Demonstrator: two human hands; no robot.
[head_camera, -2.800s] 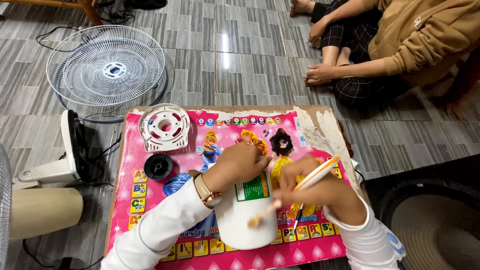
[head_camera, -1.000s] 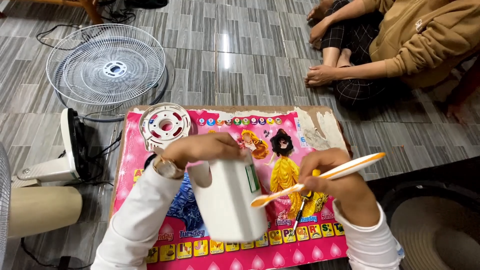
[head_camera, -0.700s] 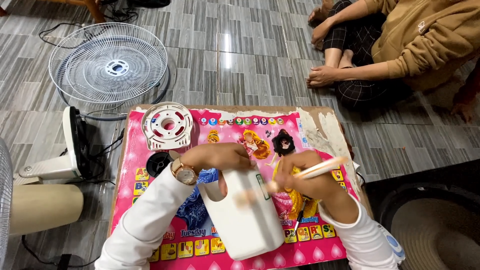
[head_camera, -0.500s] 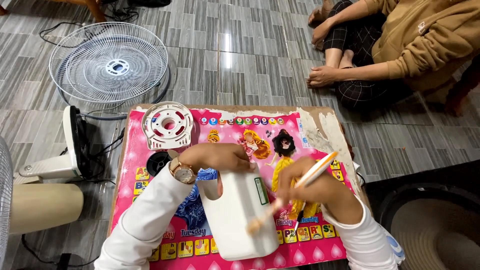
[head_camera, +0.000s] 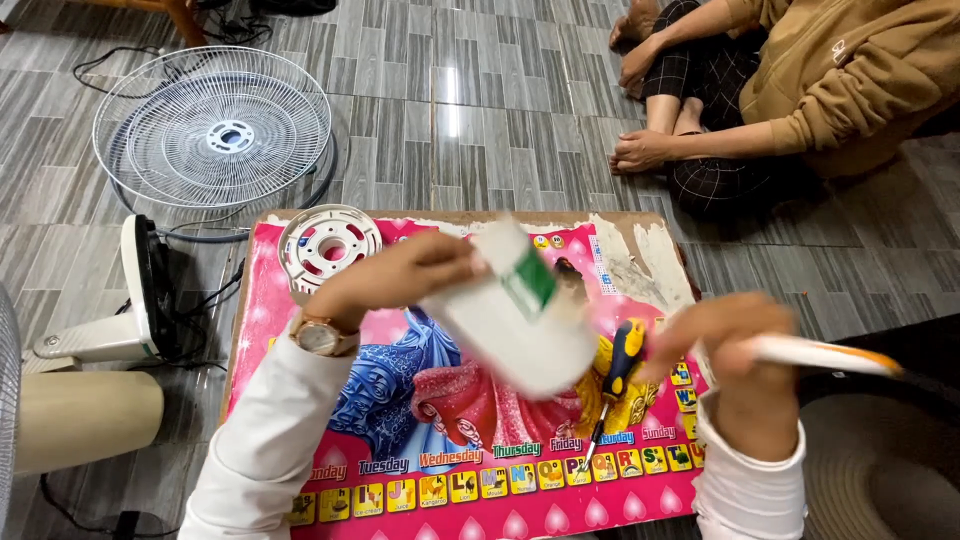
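Note:
My left hand (head_camera: 400, 275), with a watch on the wrist, grips a white plastic housing (head_camera: 515, 315) with a green sticker and holds it tilted above a pink picture mat (head_camera: 400, 440). My right hand (head_camera: 725, 345) is to the right of it, closed on a white and orange brush-like tool (head_camera: 820, 355) that points right. A yellow and blue screwdriver (head_camera: 615, 375) lies on the mat between my hands. A white round fan part (head_camera: 328, 243) rests at the mat's far left corner.
A white fan grille (head_camera: 212, 128) lies on the tiled floor at the far left. A fan stand with black cables (head_camera: 125, 315) is left of the mat. Another person (head_camera: 800, 90) sits on the floor at the far right.
I have lifted and turned the white housing up and away from the mat. My right hand has swung the tool off the housing and out to the right. The screwdriver now shows.

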